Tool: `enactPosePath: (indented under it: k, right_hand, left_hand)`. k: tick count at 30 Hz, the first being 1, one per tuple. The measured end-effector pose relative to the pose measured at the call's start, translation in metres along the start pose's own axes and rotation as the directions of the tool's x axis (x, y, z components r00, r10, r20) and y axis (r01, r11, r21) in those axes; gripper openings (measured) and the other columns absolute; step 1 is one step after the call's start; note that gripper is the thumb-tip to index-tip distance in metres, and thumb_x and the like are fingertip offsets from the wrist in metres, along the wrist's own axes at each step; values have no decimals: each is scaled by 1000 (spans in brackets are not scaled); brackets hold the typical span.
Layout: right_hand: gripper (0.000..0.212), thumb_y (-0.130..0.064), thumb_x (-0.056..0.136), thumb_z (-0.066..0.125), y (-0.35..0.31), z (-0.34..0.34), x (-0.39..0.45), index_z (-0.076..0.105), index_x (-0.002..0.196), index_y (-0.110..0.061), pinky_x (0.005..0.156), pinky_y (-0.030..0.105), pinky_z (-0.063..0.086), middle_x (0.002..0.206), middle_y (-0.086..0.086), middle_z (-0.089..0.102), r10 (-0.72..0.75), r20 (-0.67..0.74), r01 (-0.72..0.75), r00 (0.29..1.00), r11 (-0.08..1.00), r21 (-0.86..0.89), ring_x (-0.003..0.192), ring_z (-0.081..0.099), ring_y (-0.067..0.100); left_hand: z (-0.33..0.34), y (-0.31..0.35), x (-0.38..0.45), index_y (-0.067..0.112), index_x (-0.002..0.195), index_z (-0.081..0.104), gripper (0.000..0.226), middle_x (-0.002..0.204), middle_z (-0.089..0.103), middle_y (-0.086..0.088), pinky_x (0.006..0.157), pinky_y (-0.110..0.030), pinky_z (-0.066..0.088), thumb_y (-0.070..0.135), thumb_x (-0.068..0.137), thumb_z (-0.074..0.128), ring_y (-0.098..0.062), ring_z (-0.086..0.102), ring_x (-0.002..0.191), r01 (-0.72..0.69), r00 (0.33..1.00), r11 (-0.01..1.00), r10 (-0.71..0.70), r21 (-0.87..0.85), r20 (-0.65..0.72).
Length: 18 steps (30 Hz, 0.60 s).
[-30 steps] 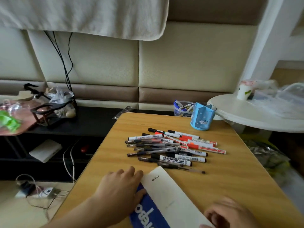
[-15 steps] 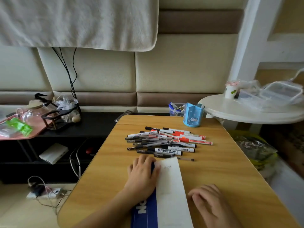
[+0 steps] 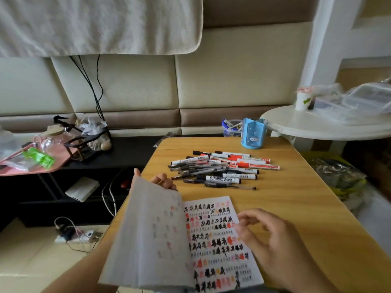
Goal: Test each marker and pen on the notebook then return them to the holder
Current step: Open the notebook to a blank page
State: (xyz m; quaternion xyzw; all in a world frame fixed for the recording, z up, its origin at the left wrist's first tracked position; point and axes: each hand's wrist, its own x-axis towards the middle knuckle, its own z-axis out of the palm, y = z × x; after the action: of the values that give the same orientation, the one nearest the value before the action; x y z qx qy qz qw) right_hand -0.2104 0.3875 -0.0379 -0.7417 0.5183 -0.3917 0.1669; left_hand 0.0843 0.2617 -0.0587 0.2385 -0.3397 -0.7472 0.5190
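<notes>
- The notebook (image 3: 220,240) is laid open at the near edge of the wooden surface (image 3: 296,197), so that a writing page is within easy reach of both hands.
- The lifted leaves of the notebook are held up by the left hand (image 3: 163,181), whose fingers are curled over their top edge from behind; this is judged to be a search for a blank page, as the exposed right page is already filled with black and red test marks.
- The right hand (image 3: 273,235) is held over the right edge of that page with fingers loosely bent and nothing grasped; whether the paper is actually touched cannot be told, since the fingers are blurred.
- The markers and pens (image 3: 222,171) are gathered in one loose pile in the middle of the surface, well apart from the notebook, so each can be picked out in turn.
- The blue holder (image 3: 252,134) is stood upright at the far edge, just beyond the pile, and no pens are seen rising from it; it is judged to be kept clear for returns.
- No pen has yet been taken up, so testing is judged not yet begun.
</notes>
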Motion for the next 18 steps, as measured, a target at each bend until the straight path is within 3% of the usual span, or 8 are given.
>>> enactPosePath:
  k: [2,5,6,8,10,13,16,18]
  right_hand:
    - [51,-82,76,33,5,-8,-7,57,108,-50,93,20,43,106,-39,57,22,127,0,992,986,-164,107,50,-15]
    - [64,-85,81,16,-4,-2,-15,57,117,-51,98,37,50,118,-37,56,-34,224,131,974,892,-432,112,45,-11]
    - [68,-86,81,13,-15,10,-19,53,122,-51,99,39,49,123,-34,55,-42,283,158,958,901,-403,113,46,-9]
    - [63,-83,84,14,-35,46,-32,46,127,-49,96,37,49,129,-25,58,-128,326,243,936,908,-342,114,57,-3]
    - [44,-65,96,22,-54,84,-42,51,118,-40,77,40,60,119,-13,69,-207,319,293,925,923,-251,101,70,11]
    - [39,-57,98,23,-61,116,-48,51,116,-37,72,46,60,117,-8,71,-279,283,359,918,888,-288,100,71,18]
    - [44,-59,98,23,-57,126,-50,49,124,-35,78,49,58,127,-7,66,-285,290,383,914,844,-376,109,68,21]
    - [42,-52,101,21,-53,123,-52,47,132,-38,83,47,57,134,-7,62,-268,306,372,914,855,-362,114,65,20]
  left_hand:
    - [-5,24,-14,4,84,61,69,83,58,-13,77,-39,43,72,72,61,-28,55,79,6,999,999,-8,37,43]
    - [-2,54,-39,1,83,61,70,85,61,-16,68,-34,51,66,61,75,-26,60,72,35,999,894,-34,446,-11]
    - [-3,60,-44,2,86,64,71,87,64,-15,72,-35,52,67,60,75,-26,63,75,78,997,781,-54,619,-57]
    - [-4,68,-50,15,94,69,63,96,68,-6,84,-40,51,69,61,70,-22,66,88,141,987,418,7,897,-158]
    - [-5,70,-49,28,96,67,49,101,68,5,87,-37,51,65,63,66,-19,65,98,190,941,164,252,968,-227]
    - [20,57,-51,33,104,60,23,111,61,11,92,-36,45,42,84,67,-18,56,111,109,879,-176,477,978,-12]
    - [54,22,-60,37,127,51,45,137,46,15,109,-42,32,46,85,64,-16,36,132,-51,930,-562,275,825,245]
    - [58,-9,-59,41,133,46,47,142,40,17,114,-40,23,56,88,52,-13,30,136,-169,947,-620,113,766,300]
